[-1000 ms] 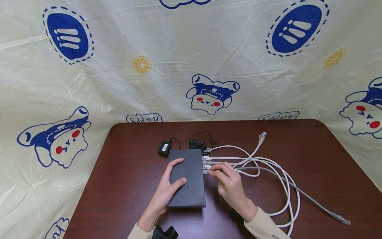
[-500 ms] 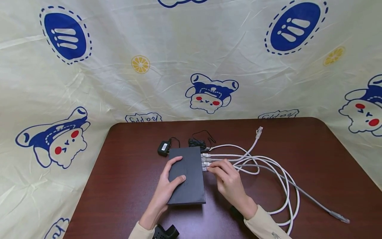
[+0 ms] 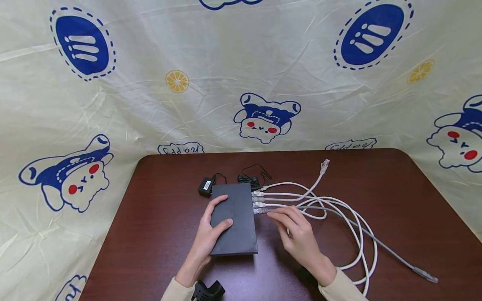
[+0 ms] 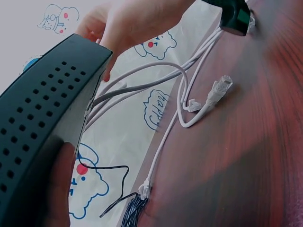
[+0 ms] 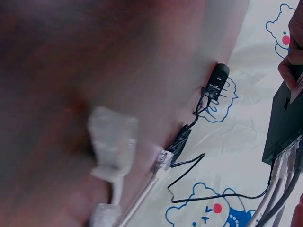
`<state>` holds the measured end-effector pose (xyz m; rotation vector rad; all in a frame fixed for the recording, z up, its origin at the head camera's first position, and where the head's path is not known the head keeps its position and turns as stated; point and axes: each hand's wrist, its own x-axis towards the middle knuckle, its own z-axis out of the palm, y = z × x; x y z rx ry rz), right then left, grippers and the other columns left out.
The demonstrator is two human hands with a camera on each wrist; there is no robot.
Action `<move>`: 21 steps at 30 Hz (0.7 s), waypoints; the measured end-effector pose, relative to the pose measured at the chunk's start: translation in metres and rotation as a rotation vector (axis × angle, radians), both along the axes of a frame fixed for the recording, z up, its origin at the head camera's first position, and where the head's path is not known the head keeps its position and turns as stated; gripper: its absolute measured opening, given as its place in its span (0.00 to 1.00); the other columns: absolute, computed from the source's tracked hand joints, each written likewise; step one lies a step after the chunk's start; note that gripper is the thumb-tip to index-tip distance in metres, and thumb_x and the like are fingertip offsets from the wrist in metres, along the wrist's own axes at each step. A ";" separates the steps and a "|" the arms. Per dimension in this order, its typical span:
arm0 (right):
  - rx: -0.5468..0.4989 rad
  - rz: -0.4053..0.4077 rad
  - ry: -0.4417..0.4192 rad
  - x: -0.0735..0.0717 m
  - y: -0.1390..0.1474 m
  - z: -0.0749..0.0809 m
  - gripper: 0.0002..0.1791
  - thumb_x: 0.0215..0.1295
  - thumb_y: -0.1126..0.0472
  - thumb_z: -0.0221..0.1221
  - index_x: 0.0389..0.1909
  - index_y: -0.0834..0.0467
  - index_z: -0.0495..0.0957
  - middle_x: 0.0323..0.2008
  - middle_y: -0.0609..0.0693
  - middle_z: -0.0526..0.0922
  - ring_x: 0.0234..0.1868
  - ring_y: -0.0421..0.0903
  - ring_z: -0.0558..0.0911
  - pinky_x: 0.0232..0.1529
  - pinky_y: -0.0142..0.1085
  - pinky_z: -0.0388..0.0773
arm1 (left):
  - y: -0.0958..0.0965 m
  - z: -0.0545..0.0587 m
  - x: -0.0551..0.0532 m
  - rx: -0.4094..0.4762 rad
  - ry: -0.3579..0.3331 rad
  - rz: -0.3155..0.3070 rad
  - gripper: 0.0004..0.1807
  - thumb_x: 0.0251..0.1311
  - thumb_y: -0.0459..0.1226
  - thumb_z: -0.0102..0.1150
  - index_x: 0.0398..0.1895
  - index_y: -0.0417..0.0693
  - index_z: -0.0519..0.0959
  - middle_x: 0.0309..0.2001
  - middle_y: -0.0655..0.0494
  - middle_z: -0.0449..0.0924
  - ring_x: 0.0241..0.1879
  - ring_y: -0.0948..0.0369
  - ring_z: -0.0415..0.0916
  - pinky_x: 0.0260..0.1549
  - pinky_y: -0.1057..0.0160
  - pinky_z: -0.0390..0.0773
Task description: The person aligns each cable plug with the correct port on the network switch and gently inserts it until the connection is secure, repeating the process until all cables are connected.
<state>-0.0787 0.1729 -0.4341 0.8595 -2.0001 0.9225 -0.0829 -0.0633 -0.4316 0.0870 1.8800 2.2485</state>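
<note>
A flat black box with a row of ports, apparently a network switch [image 3: 233, 225], is raised just above the table. My left hand [image 3: 211, 230] grips it by its left side, thumb and a finger on top; in the left wrist view its vented face [image 4: 38, 113] shows. White and grey network cables are plugged in along its right edge. Beside the nearest plug, a grey one [image 3: 260, 211], is my right hand [image 3: 299, 236], its bent fingertips at the back of that plug with no clear grip on it. The right wrist view shows the plugged cables [image 5: 282, 182] fanning from the ports.
Behind the switch lie a black power adapter [image 3: 205, 186] and a coiled black cord [image 3: 248, 181]. A loose white cable plug [image 3: 324, 166] points up at the back. The grey cable's free plug [image 3: 425, 274] lies at the right, past looped white cables [image 3: 359, 246]. A patterned sheet [image 3: 211, 117] hangs behind.
My right hand has drawn back slightly to the right and its fingers have loosened, uncovering the grey plug. The switch and my left hand have shifted a little left and up in view.
</note>
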 end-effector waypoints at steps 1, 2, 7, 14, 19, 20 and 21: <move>-0.001 -0.005 -0.011 0.001 0.002 -0.001 0.14 0.73 0.62 0.50 0.39 0.64 0.83 0.37 0.52 0.81 0.34 0.46 0.75 0.35 0.30 0.67 | 0.000 0.000 0.000 -0.002 0.002 0.000 0.31 0.59 0.33 0.61 0.66 0.61 0.67 0.65 0.46 0.58 0.48 0.51 0.70 0.35 0.55 0.76; -0.002 -0.011 -0.024 0.003 0.003 -0.002 0.14 0.73 0.61 0.50 0.39 0.64 0.83 0.37 0.51 0.81 0.34 0.46 0.75 0.36 0.31 0.67 | 0.000 0.000 0.000 -0.003 0.002 0.000 0.31 0.59 0.33 0.61 0.66 0.61 0.67 0.65 0.46 0.58 0.48 0.50 0.70 0.35 0.55 0.76; -0.005 -0.047 -0.068 0.008 0.012 -0.007 0.15 0.73 0.59 0.50 0.40 0.63 0.83 0.37 0.50 0.81 0.36 0.46 0.78 0.45 0.31 0.67 | -0.001 -0.002 0.000 -0.008 0.007 0.000 0.31 0.59 0.33 0.61 0.66 0.60 0.67 0.66 0.47 0.57 0.51 0.50 0.67 0.36 0.55 0.76; -0.015 -0.054 -0.101 0.012 0.020 -0.012 0.15 0.72 0.57 0.51 0.41 0.62 0.83 0.37 0.49 0.81 0.38 0.46 0.78 0.46 0.27 0.69 | -0.002 -0.003 0.000 -0.016 0.003 0.001 0.31 0.60 0.34 0.61 0.67 0.61 0.66 0.67 0.47 0.56 0.53 0.49 0.66 0.37 0.55 0.75; 0.014 -0.062 -0.167 0.016 0.025 -0.015 0.14 0.72 0.57 0.52 0.43 0.61 0.82 0.38 0.48 0.81 0.39 0.44 0.78 0.45 0.25 0.70 | -0.001 -0.005 0.000 -0.017 0.007 0.003 0.31 0.59 0.33 0.61 0.66 0.60 0.67 0.66 0.47 0.57 0.52 0.49 0.66 0.37 0.55 0.75; 0.025 -0.065 -0.188 0.017 0.026 -0.016 0.12 0.70 0.59 0.54 0.43 0.61 0.82 0.38 0.47 0.81 0.39 0.43 0.78 0.45 0.25 0.70 | -0.001 -0.005 0.000 -0.017 0.006 0.003 0.31 0.59 0.33 0.61 0.66 0.61 0.67 0.66 0.46 0.57 0.52 0.49 0.66 0.37 0.55 0.75; 0.035 -0.068 -0.209 0.019 0.027 -0.017 0.10 0.68 0.62 0.56 0.44 0.61 0.82 0.38 0.47 0.81 0.38 0.43 0.78 0.44 0.25 0.70 | -0.001 -0.005 0.000 -0.016 0.006 0.003 0.31 0.59 0.33 0.61 0.66 0.60 0.67 0.66 0.46 0.57 0.52 0.49 0.66 0.37 0.55 0.75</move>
